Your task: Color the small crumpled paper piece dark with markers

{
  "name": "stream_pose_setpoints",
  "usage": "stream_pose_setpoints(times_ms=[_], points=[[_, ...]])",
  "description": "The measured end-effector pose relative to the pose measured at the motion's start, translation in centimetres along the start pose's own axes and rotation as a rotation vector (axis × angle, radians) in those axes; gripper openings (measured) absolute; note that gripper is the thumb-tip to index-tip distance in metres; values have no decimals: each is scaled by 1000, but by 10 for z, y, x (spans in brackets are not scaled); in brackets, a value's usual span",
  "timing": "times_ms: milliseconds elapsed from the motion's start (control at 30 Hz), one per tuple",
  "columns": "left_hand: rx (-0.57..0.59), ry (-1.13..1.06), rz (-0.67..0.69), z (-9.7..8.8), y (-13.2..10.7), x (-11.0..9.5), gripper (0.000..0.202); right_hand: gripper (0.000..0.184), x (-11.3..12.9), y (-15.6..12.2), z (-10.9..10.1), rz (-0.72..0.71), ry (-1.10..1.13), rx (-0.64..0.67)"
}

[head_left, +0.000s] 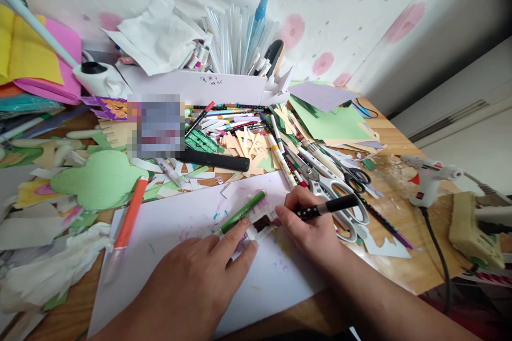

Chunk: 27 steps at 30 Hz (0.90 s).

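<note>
White sheet (160, 240) near-left part bare. Green marker (242, 211) lies mid-sheet; orange pen (128, 213) along left edge; scissors (325, 187) crowd right edge.

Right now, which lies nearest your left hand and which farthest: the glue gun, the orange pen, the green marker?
1. Green marker, just past the left hand's fingertips.
2. Orange pen, off to the left.
3. Glue gun, far right.

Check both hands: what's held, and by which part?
Right hand holds the black pen low on its barrel, near the tip; the rest sticks out rightward. Left hand holds nothing: its fingertips press a small paper piece.
</note>
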<state>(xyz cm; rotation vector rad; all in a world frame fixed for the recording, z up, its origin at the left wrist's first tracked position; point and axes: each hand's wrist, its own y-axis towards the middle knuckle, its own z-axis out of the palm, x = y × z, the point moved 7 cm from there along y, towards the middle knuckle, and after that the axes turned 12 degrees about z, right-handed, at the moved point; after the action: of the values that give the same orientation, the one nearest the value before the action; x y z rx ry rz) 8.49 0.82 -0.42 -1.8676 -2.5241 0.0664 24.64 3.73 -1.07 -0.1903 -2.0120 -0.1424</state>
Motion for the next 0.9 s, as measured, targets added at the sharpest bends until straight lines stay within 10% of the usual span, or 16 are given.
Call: stream_pose_setpoints(times_ms=[900], points=[[-71, 8, -28, -2, 2, 0, 47, 25, 17, -12, 15, -139, -118, 119]])
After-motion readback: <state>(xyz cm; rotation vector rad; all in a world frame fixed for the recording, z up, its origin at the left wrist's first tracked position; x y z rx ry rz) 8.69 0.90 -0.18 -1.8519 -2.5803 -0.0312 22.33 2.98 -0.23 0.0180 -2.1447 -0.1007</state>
